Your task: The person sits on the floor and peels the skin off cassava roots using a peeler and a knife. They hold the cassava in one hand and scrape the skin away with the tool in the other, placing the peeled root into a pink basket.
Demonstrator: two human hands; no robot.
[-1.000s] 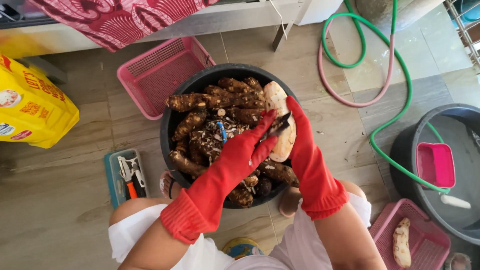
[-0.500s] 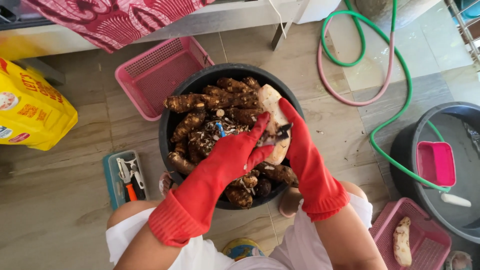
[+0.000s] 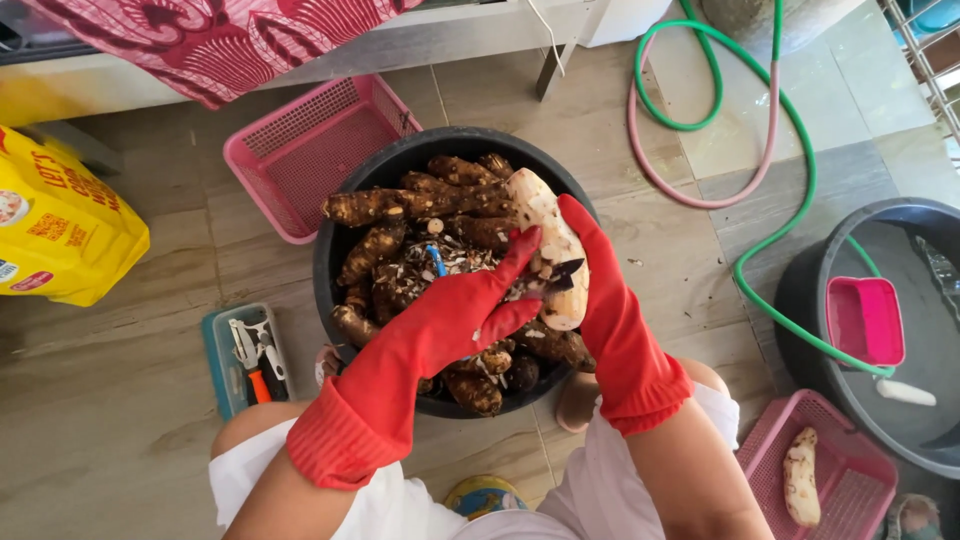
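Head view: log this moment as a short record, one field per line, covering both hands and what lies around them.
left hand: red rubber glove, pressed against the peeled root
right hand: red rubber glove, holds the peeled root
peeled root: pale, mostly skinned, over the black tub
black tub: full of brown unpeeled roots
pink basket: behind the tub
second pink basket: lower right, one peeled piece inside
hose: green, on the floor
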